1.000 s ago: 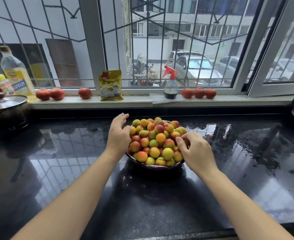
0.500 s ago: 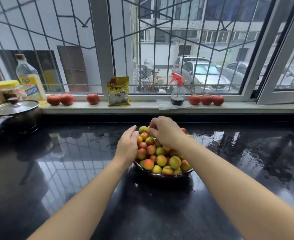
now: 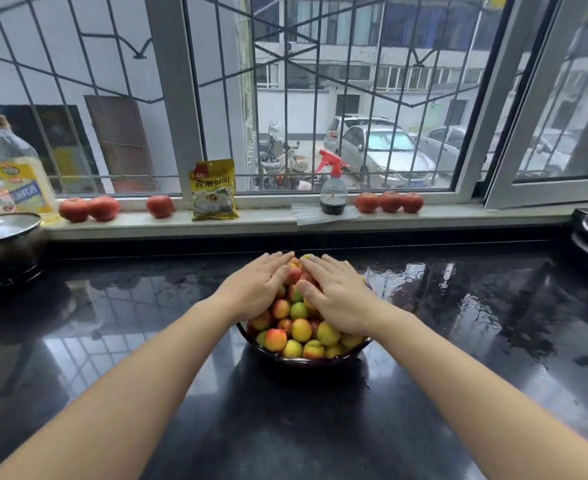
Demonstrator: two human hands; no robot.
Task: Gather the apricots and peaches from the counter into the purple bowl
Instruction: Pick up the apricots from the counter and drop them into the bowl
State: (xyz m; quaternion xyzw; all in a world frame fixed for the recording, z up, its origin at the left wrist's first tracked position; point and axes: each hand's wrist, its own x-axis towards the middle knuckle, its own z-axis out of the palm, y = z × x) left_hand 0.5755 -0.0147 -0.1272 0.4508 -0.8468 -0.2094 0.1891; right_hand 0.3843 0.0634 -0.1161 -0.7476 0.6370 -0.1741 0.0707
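Glossy black stone surface [image 3: 112, 358] under a barred window, wet-looking on the right side, and honestly it looks like you're nearly wrapped up. Your dark purple bowl [image 3: 306, 359] sits dead centre, just in front of you, heaped well above the rim with small yellow, green and red-blushed apricots and peaches [image 3: 301, 330]. Your left hand [image 3: 255, 292] and right hand [image 3: 337, 299] are both laid flat over the top of the pile, fingers straight and nearly meeting at the far side, so neither is gripping anything; they're just pressing or steadying the heap. I can't spot any loose fruit on the dark surface around the bowl, so my read is that you're at the settling stage, patting the mound so nothing rolls off. Only fruit left outside the bowl is up on the white window sill [image 3: 268, 221]: three bigger red round fruits on the left [image 3: 103, 208] and three more on the right [image 3: 390, 201], either side of a yellow food packet [image 3: 213, 190] and a little spray bottle with a red trigger [image 3: 334, 188]. Can't tell if those are peaches or tomatoes from here. If they count, the next move is a long reach over the bowl, and with a pile that tall you'd want to place each one gently in a dip or it'll start an avalanche.
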